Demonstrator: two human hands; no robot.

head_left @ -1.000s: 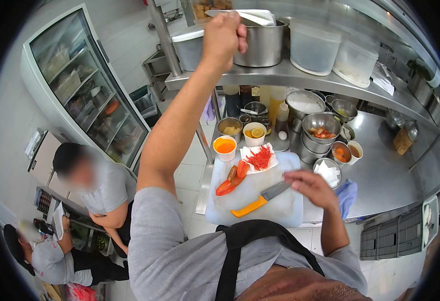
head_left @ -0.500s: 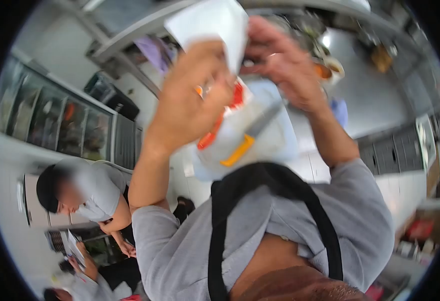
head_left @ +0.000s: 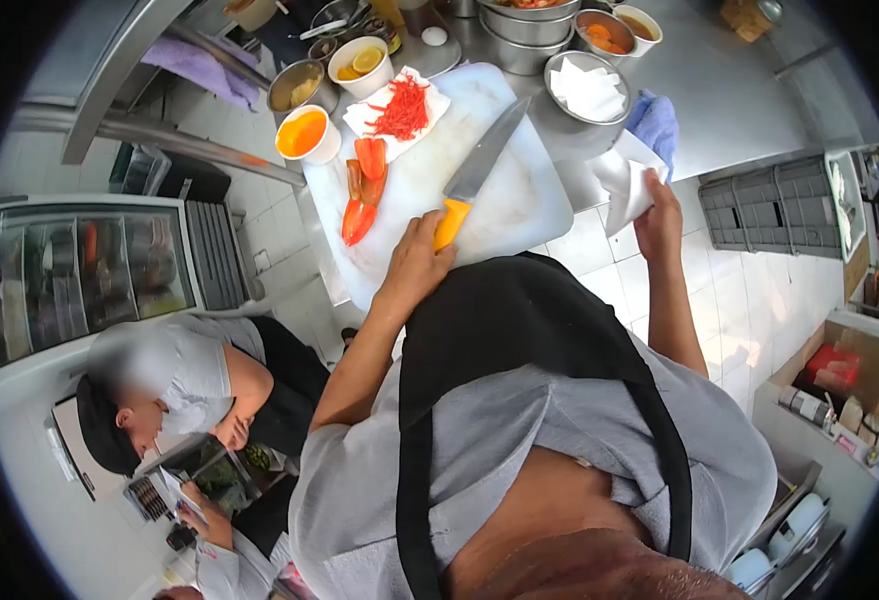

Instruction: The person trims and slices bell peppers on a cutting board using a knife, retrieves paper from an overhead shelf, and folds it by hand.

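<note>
My left hand [head_left: 421,262] is closed at the yellow handle of a kitchen knife [head_left: 481,165], its fingers against the handle. The knife lies flat on a white cutting board [head_left: 519,215], blade pointing away from me. Off the board's right side, my right hand [head_left: 662,215] pinches a folded white paper towel [head_left: 621,180]. Left of the knife lie red pepper pieces [head_left: 364,195]. Behind them, thin red shreds [head_left: 399,110] sit on another white paper towel [head_left: 357,122].
Beyond the board stand a cup of orange liquid [head_left: 304,138], a cup with lemon slices [head_left: 361,66], a metal bowl holding white paper [head_left: 587,90], and stacked metal bowls [head_left: 527,45]. A purple cloth [head_left: 653,128] hangs at the counter edge. Two other people are at the left.
Both hands came down from in front of my face. The paper towel moved right, now in my right hand alone. My left hand moved down to the knife handle.
</note>
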